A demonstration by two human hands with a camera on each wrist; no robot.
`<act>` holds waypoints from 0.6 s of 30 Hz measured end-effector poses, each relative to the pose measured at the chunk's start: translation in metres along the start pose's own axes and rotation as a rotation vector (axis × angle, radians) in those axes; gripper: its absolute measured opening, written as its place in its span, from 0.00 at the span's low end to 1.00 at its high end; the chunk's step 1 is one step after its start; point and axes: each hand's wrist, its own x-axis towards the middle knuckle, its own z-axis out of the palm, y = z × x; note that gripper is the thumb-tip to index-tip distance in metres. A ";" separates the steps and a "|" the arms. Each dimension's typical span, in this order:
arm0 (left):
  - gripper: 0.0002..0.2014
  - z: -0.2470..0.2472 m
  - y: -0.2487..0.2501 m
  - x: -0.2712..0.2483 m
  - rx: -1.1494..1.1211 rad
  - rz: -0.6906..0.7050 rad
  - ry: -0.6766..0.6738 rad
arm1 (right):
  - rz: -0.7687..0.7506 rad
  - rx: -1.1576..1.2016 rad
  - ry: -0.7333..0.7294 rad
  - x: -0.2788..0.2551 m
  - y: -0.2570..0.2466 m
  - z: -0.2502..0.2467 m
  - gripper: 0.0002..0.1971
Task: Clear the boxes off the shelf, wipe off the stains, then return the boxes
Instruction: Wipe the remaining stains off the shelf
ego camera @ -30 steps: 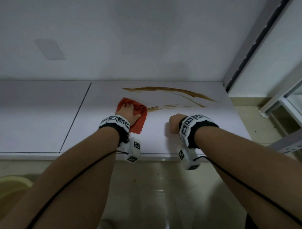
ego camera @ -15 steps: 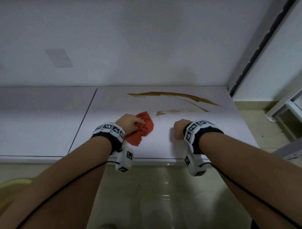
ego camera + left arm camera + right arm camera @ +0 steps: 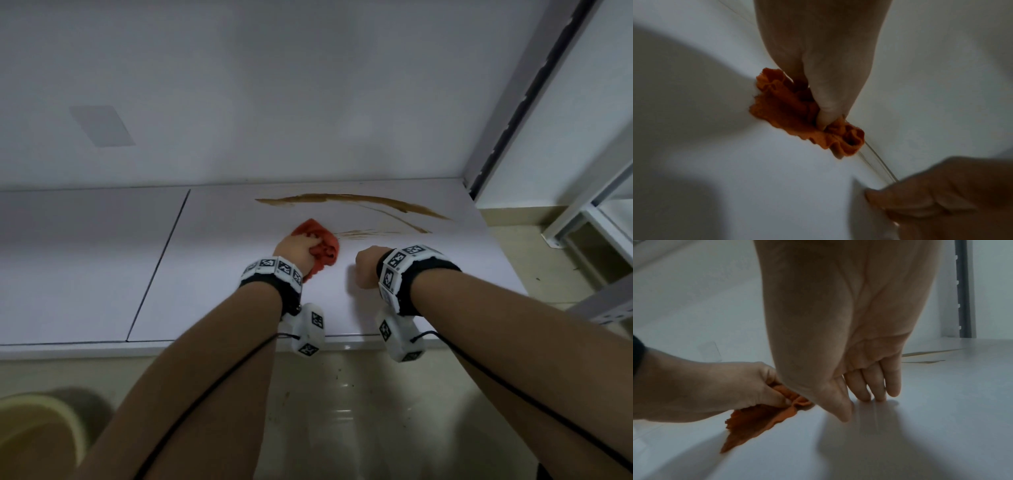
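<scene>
My left hand (image 3: 298, 251) grips a bunched orange-red cloth (image 3: 320, 241) and presses it on the white shelf (image 3: 219, 274). The cloth (image 3: 789, 116) sits just left of a short brown streak (image 3: 370, 233). A longer brown streak (image 3: 352, 199) arcs across the shelf farther back. My right hand (image 3: 368, 267) rests to the right of the cloth and holds nothing. Its fingers (image 3: 875, 382) point down, with their tips touching the shelf. The cloth (image 3: 756, 421) trails out under my left hand (image 3: 725, 386). No boxes are in view.
A seam (image 3: 157, 267) splits the shelf into two panels. A grey metal upright (image 3: 513, 102) bounds the shelf on the right, with another rack (image 3: 582, 219) beyond it. A pale yellow basin (image 3: 34, 428) stands on the tiled floor at lower left.
My left hand drew the cloth back toward the shelf's front edge, then pushed it away again to the short streak's left end. The right hand has stayed in place.
</scene>
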 end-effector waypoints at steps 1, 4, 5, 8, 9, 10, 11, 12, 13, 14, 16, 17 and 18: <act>0.18 0.004 0.005 0.000 -0.001 0.031 -0.025 | -0.007 -0.018 0.000 0.002 0.001 0.000 0.08; 0.17 -0.001 0.010 -0.011 0.119 0.079 -0.112 | -0.002 -0.058 -0.039 0.007 -0.001 0.000 0.12; 0.18 -0.005 0.004 -0.013 0.171 0.098 -0.130 | 0.007 -0.091 -0.039 0.009 0.000 -0.001 0.15; 0.19 -0.015 -0.018 -0.024 0.212 0.085 -0.124 | 0.016 -0.133 -0.046 0.012 0.002 -0.002 0.18; 0.19 -0.017 -0.027 -0.026 0.208 0.063 -0.084 | 0.014 -0.139 -0.064 0.010 0.002 -0.003 0.19; 0.19 -0.019 -0.034 -0.026 0.203 0.038 -0.032 | 0.006 -0.134 -0.075 0.009 0.003 -0.003 0.20; 0.19 -0.020 -0.040 -0.026 0.205 0.005 0.020 | 0.008 -0.136 -0.086 0.007 0.003 -0.003 0.21; 0.19 -0.021 -0.043 -0.025 0.205 -0.025 0.073 | 0.004 -0.140 -0.080 0.008 0.002 -0.001 0.20; 0.20 -0.020 -0.045 -0.023 0.208 -0.056 0.123 | 0.017 -0.145 -0.077 0.010 0.002 -0.001 0.19; 0.20 -0.019 -0.043 -0.023 0.206 -0.081 0.156 | 0.026 -0.162 -0.087 0.013 0.001 0.001 0.17; 0.20 -0.016 -0.034 -0.023 0.180 -0.116 0.161 | 0.047 -0.186 -0.098 0.019 -0.001 0.005 0.12; 0.19 -0.013 -0.026 -0.025 0.173 -0.118 0.146 | 0.051 -0.206 -0.108 0.018 -0.001 0.006 0.11; 0.19 -0.011 -0.017 -0.027 0.178 -0.103 0.122 | 0.051 -0.209 -0.114 0.018 -0.001 0.006 0.09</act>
